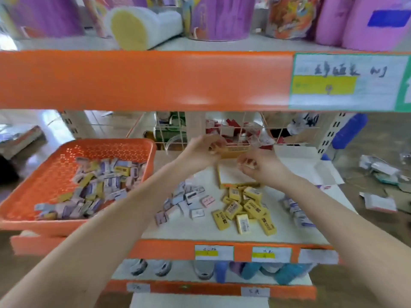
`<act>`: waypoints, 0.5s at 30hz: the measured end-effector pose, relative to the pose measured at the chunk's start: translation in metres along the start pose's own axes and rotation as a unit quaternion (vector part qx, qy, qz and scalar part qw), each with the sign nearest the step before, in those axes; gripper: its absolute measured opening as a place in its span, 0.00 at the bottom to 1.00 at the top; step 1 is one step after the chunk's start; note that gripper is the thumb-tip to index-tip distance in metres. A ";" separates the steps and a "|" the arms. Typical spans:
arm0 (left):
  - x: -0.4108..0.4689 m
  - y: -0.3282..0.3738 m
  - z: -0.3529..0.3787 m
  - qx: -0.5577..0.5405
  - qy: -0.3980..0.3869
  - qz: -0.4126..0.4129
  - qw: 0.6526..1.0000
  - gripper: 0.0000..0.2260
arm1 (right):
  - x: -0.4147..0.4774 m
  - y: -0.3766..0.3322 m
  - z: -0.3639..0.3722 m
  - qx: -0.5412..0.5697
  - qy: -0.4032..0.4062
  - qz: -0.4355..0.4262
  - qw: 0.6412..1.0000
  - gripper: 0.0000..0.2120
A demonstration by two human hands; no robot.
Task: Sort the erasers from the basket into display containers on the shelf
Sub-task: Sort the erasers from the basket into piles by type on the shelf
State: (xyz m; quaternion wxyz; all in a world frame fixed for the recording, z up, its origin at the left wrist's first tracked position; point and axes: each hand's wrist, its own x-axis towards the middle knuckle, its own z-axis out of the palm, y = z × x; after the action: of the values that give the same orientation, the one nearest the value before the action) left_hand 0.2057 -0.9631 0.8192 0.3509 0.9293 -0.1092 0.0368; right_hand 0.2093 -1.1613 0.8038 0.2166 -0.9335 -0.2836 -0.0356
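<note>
Your left hand [200, 150] was at mid-frame, fingers curled, pinching the left end of the raised lid of the yellow display box [231, 176]; your right hand [260, 167] was just right of that lid, fingers curled in toward it, though blur hid whether they gripped the box or only touched it; the box stood open on the white shelf [200, 227], its pale inside showing between your two wrists; the orange basket [66, 165] sat in the left of the frame, hanging over the shelf's left edge, with mixed erasers [95, 187] heaped toward its right and lower side, yellow, lilac and pink together; on the shelf lay three sorted heaps: pale lilac and pink erasers [184, 201] below your left wrist, yellow erasers [244, 207] just below the box, and a smaller lilac heap [295, 210] partly behind your right forearm; a wire rack [222, 130] with red and white packets stood beyond your hands; the orange shelf edge [144, 81] crossed the upper frame, with a price label [347, 81] at its right; purple tubs [220, 18] stood on the level above.
</note>
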 end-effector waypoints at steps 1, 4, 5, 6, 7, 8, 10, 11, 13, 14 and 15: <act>-0.008 -0.011 -0.013 0.003 0.034 -0.023 0.999 0.10 | 0.010 -0.012 0.007 0.005 -0.010 -0.023 1.000 0.09; -0.040 -0.039 -0.051 -0.007 0.136 -0.078 0.988 0.12 | 0.035 -0.051 0.024 0.020 -0.036 -0.087 0.995 0.10; -0.052 -0.049 -0.061 -0.001 0.163 -0.092 0.982 0.13 | 0.042 -0.065 0.030 0.032 -0.042 -0.106 0.993 0.10; -0.065 -0.058 -0.070 0.011 0.183 -0.108 0.977 0.12 | 0.049 -0.078 0.036 0.040 -0.043 -0.124 0.991 0.10; -0.079 -0.067 -0.078 0.023 0.203 -0.122 0.971 0.12 | 0.056 -0.090 0.044 0.047 -0.041 -0.142 0.988 0.10; -0.094 -0.077 -0.085 0.036 0.220 -0.133 0.966 0.11 | 0.062 -0.102 0.051 0.050 -0.038 -0.155 0.986 0.10; -0.122 -0.093 -0.097 0.063 0.242 -0.156 0.956 0.12 | 0.071 -0.126 0.066 0.068 -0.028 -0.171 0.983 0.10; -0.136 -0.101 -0.103 0.073 0.249 -0.171 0.950 0.11 | 0.075 -0.138 0.072 0.091 -0.021 -0.180 0.979 0.09; -0.161 -0.112 -0.114 0.070 0.262 -0.197 0.942 0.11 | 0.083 -0.162 0.079 0.125 -0.013 -0.209 0.970 0.09; -0.170 -0.117 -0.120 0.065 0.267 -0.205 0.939 0.11 | 0.087 -0.173 0.082 0.124 -0.012 -0.225 0.966 0.08; -0.178 -0.121 -0.125 0.064 0.269 -0.210 0.938 0.11 | 0.092 -0.182 0.086 0.119 -0.015 -0.236 0.964 0.09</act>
State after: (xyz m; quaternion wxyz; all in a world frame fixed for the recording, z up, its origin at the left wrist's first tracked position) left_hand 0.0612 -0.7604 0.8098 0.3064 0.9071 0.1894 0.2176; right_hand 0.1820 -0.9420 0.8132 0.3074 -0.8080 -0.5012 -0.0381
